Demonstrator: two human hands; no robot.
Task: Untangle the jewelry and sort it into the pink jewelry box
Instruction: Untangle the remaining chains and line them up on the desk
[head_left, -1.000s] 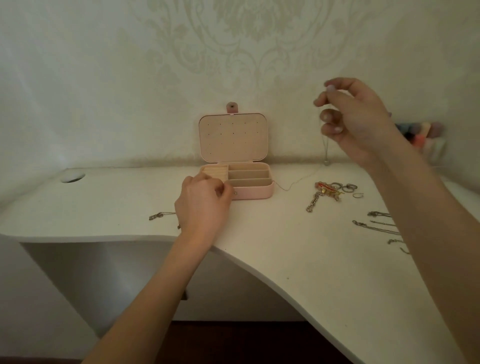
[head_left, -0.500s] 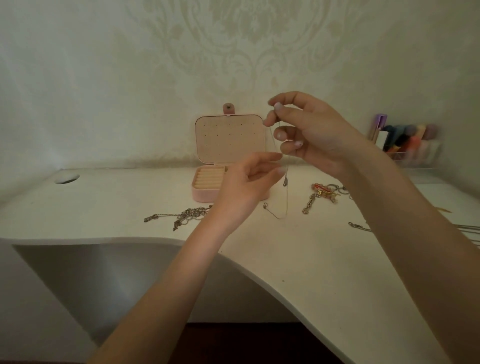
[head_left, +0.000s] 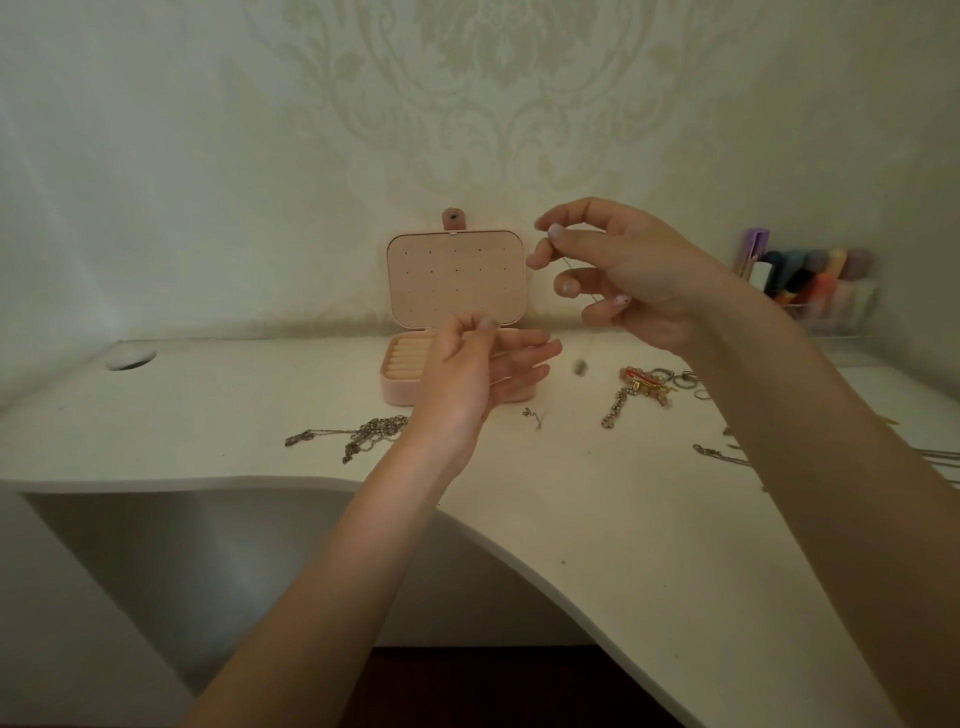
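I am holding my right hand (head_left: 634, 280) up in front of the patterned wall, thumb and forefinger pinching the top of a thin necklace chain (head_left: 576, 278), which is hanging down past my curled fingers to a small blurred pendant (head_left: 580, 367) dangling above the white tabletop (head_left: 623, 519). My left hand (head_left: 480, 371) is hovering lower, just in front of the pink jewelry box (head_left: 457, 275); its thumb and forefinger are drawn together while the other fingers are stretching out, and I cannot tell whether it is pinching the chain or nothing at all. The box is sitting open at the back of the tabletop against the wall, lid upright, ring rolls showing on its left side. A tangle of silver chains (head_left: 358, 434) is lying on the tabletop left of my left wrist, a small bent clasp (head_left: 532, 415) near the box's front, and a cluster of gold and red pieces with rings (head_left: 649, 387) is lying to the right. More chains (head_left: 719, 454) are trailing beside my right forearm, and a clear organiser of coloured items (head_left: 810, 280) is standing at the far right
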